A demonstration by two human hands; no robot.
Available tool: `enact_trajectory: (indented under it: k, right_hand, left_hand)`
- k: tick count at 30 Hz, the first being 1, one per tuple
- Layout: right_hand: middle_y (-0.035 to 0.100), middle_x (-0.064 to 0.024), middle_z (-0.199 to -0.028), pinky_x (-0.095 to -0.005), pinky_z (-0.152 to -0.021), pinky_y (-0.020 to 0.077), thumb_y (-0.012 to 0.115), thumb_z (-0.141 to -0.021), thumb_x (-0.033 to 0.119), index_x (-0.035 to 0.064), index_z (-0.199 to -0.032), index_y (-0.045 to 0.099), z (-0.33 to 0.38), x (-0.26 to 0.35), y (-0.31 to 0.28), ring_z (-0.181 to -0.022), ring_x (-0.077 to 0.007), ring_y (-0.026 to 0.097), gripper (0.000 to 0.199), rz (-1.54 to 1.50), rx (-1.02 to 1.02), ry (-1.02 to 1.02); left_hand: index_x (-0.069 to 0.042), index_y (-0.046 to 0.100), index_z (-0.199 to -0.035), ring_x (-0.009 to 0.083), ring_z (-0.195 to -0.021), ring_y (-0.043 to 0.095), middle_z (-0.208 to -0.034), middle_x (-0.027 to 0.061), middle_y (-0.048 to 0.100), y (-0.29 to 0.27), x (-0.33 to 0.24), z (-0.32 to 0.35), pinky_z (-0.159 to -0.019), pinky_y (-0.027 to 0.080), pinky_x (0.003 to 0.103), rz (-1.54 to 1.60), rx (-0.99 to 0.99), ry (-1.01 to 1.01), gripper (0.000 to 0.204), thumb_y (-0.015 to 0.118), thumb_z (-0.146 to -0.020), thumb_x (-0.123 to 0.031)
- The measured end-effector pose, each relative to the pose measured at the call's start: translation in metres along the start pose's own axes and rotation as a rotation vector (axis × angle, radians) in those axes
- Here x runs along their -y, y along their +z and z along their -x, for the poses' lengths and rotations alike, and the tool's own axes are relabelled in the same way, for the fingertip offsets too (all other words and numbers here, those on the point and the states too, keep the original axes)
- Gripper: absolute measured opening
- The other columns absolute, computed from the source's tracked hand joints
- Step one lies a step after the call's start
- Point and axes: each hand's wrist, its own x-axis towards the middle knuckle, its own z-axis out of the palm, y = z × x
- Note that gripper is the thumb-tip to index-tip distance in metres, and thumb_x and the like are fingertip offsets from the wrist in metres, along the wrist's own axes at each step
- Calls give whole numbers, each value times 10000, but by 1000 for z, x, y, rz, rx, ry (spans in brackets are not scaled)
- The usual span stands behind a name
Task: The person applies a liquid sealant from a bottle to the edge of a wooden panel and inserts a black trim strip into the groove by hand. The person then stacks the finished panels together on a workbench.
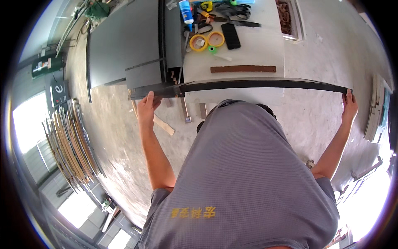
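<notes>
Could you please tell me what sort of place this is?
Probably a workshop, judging by the long strips gathered at left, the tape measure and the yellow tape rolls on the white worktop.

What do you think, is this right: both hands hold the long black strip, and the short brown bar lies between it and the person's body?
Not quite: in the head view, the short brown bar lies on the far side of the long black strip, not the near side. The left hand and right hand do hold the strip.
</notes>
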Motion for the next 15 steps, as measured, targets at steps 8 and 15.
enact_trajectory:
  k: [8,15]
  right_hand:
    - [622,-153,-1179,-308,-1050,510,711,-953,295,-140,-1209,578,-4,8,-6,-1110,-200,626,521,47,84,27]
    - [615,-150,-1201,-305,-1067,488,716,-950,307,-137,-1210,576,-9,5,-15,-1123,-197,615,533,77,143,9]
  left_hand:
    - [92,688,-1098,180,-946,682,-986,114,717,-2,-5,1,-896,546,299,29,-2,27,366,615,-1005,-254]
    - [92,684,-1083,167,-896,667,-965,101,708,-9,4,-7,-880,535,300,-43,44,91,342,601,-1010,-232]
